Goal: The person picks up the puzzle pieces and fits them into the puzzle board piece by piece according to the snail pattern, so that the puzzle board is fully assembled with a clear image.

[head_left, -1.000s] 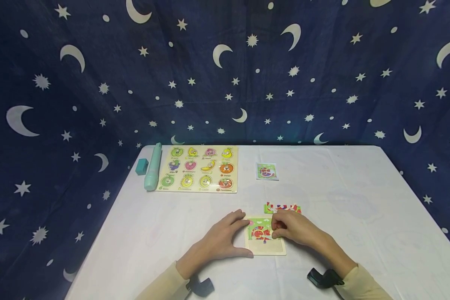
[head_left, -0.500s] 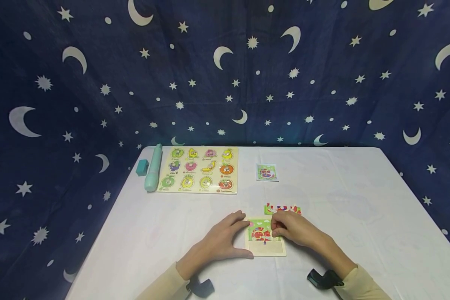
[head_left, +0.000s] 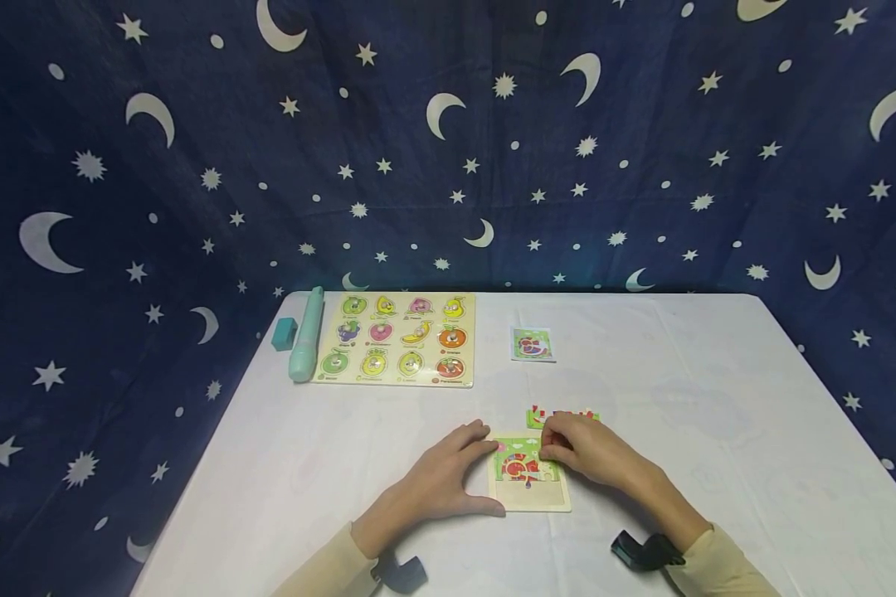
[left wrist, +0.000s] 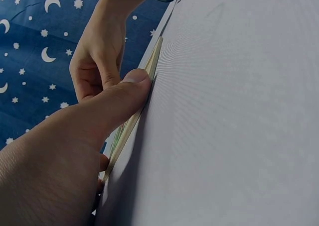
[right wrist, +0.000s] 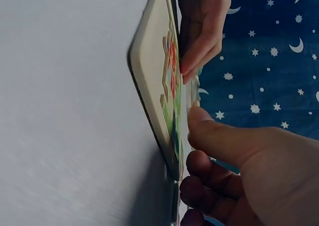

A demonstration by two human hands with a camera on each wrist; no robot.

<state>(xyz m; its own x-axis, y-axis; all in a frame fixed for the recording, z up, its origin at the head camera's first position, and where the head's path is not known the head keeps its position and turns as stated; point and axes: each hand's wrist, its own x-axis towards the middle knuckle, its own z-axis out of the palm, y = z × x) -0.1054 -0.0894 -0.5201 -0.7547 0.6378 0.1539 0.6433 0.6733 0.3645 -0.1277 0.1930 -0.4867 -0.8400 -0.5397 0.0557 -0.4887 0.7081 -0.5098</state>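
Left hand [head_left: 446, 473] lies splayed against the board [head_left: 530, 497]; right hand [head_left: 586, 448] curls, any hold hidden.

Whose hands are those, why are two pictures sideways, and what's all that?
They're one person's, not a robot's. A head camera took the upright picture; tilted left and right wrist cameras took the sideways two. On the white table lie a cream rectangular fruit board, a pale teal tube, a teal block, a square picture card and colourful puzzle pieces. The left hand holds a square pale wooden tray with red-and-green pieces inside. The right hand has its fingers over the tray's right side; whether they hold anything is hidden.
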